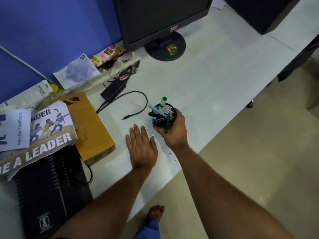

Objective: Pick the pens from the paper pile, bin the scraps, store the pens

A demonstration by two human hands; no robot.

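- The right hand (174,130) has its grip clamped round a black mesh pen holder (163,116) on the white desk (207,80).
- Pens (158,112) and a green-capped marker (163,101) stand in the holder.
- The left hand (142,146) lies flat, fingers spread, just beside the holder, gripping nothing.
- Papers (50,128) are piled at the left.

**White desk and what is lying on it**

A white desk (215,80) is running across the frame; a monitor base (165,49) is sitting at top centre; a black power adapter (113,89) is lying left of centre; a yellow-brown box (93,128) and papers (50,135) are crowding the left; a mesh pen holder (164,118) is standing at centre.
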